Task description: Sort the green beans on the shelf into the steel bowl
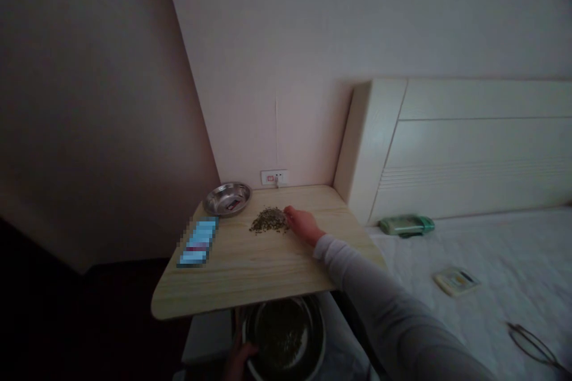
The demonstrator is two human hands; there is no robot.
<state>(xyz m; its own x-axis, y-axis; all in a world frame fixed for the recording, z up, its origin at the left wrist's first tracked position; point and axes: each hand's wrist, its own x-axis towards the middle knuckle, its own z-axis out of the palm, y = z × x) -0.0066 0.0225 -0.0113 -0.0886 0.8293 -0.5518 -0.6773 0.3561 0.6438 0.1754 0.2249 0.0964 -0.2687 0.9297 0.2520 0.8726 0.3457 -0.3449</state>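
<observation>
A loose pile of small greenish-brown seeds (268, 220) lies on the light wooden tabletop (250, 271). At the pile's right edge is my right hand (304, 225), fingers curled closed; what they hold, if anything, is too small to make out. Below the table's front edge, over my lap, my left hand (241, 358) grips the rim of a large metal bowl (318, 339), thumb over the edge. Dark contents with a watery sheen show inside that bowl. Behind and left of the pile sits a shallow steel bowl (227, 201), with a small dark reddish patch in it.
A blurred-out phone-like screen (199, 244) lies at the table's left. The wall socket (274, 178) sits just behind the table. On the bed at right are a green case (406, 225), a pale calculator-like device (456, 281) and glasses (531, 344), beneath a white headboard (469, 143).
</observation>
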